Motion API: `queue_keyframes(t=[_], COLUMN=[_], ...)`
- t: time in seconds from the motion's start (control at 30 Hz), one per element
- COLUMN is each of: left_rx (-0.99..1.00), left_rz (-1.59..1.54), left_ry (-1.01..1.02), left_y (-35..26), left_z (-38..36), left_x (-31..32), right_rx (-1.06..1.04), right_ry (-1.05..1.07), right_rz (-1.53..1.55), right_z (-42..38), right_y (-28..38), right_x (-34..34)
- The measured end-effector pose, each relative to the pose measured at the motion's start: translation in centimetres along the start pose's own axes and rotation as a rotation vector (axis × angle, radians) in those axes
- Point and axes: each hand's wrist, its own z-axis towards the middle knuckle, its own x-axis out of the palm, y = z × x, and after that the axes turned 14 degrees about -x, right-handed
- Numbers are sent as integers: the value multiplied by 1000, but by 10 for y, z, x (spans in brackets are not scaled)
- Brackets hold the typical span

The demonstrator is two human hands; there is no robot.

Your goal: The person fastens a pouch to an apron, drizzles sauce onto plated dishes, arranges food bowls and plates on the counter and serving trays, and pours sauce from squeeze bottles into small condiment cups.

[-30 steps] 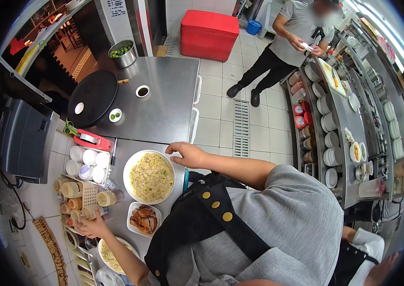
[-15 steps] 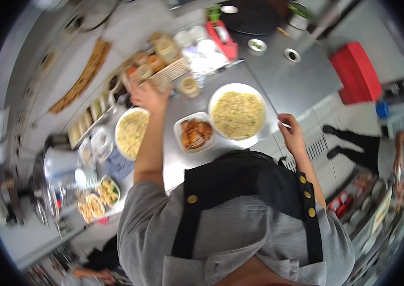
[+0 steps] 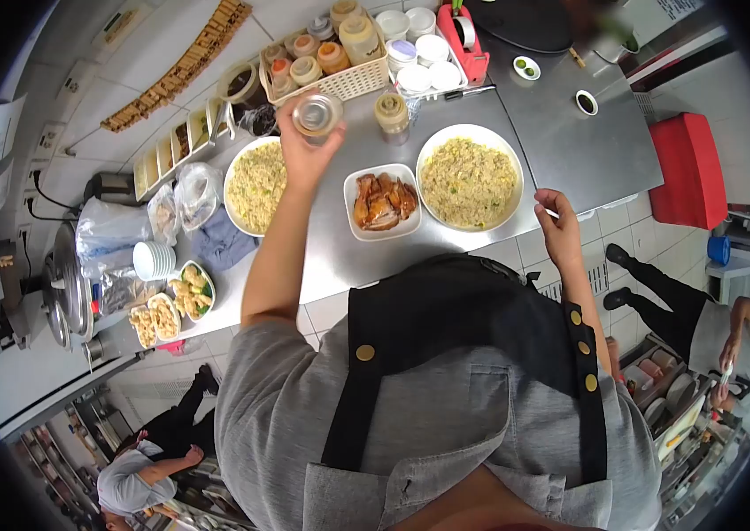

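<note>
My left hand (image 3: pixel 306 157) is raised over the steel counter with its fingers wrapped round a clear plastic jar (image 3: pixel 317 115). Behind the jar is a cream basket (image 3: pixel 364 84) of squeeze bottles and jars. Below that wrist sits a bowl of fried rice (image 3: pixel 255 188). My right hand (image 3: pixel 561 228) is closed at the counter's front edge, fingertips pinched; a small pale bit shows there, too small to name. Nearest to it stands a second, larger bowl of fried rice (image 3: pixel 468 181). Glazed chicken pieces (image 3: pixel 384 202) lie in a square white dish (image 3: pixel 360 232) between the bowls.
A squeeze bottle (image 3: pixel 392 119) stands behind the chicken dish. Further right are a red tape dispenser (image 3: pixel 471 49) and small sauce dishes (image 3: pixel 586 103). Stacked cups (image 3: pixel 154 260) and a blue cloth (image 3: pixel 223 237) lie left. Co-workers (image 3: pixel 149 469) are behind on both sides.
My left hand has lifted from beside the basket and now holds the clear jar upward, nearer the basket. My right hand stays near the counter edge. The view has shifted and sharpened.
</note>
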Motion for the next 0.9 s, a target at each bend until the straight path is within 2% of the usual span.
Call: queue_keyframes(t=[0.03,0.1,0.13,0.17,0.27,0.33,0.5,0.67,0.8,0.87,0.9], left_rx=[-6,228,188,181,281,316,465,623,524,372,373], left_rz=[4,792,953,958,1451,1540,1674,1678,1735,1743,1742], left_ry=[-12,314,385,378,517,488,433,568,599,468,466], left_y=[-7,-40,-40,-39,-32,-15,-26,-51,-46,-40,-34], left_z=[-3,-14,-23,-31,-47,-48,-58,-80,-79,-71,-70], left_x=[-11,-29,-35,-39,-49,-47,-17,-23,-50,-57,-59], right_rx=[-16,-16,-34,-53,-53,-69,-90,-103,-88,-94,-99], right_ry=[6,35,57,78,121,147,235,273,311,315,320], right_rz=[-3,-7,3,16,38,56,86,76,62,58,51], right_z=[2,5,7,9,15,18,24,30,31,31,32], right_y=[-2,-2,-1,0,1,1,7,5,6,7,7], right_x=[1,5,8,12,24,33,48,54,55,55,54])
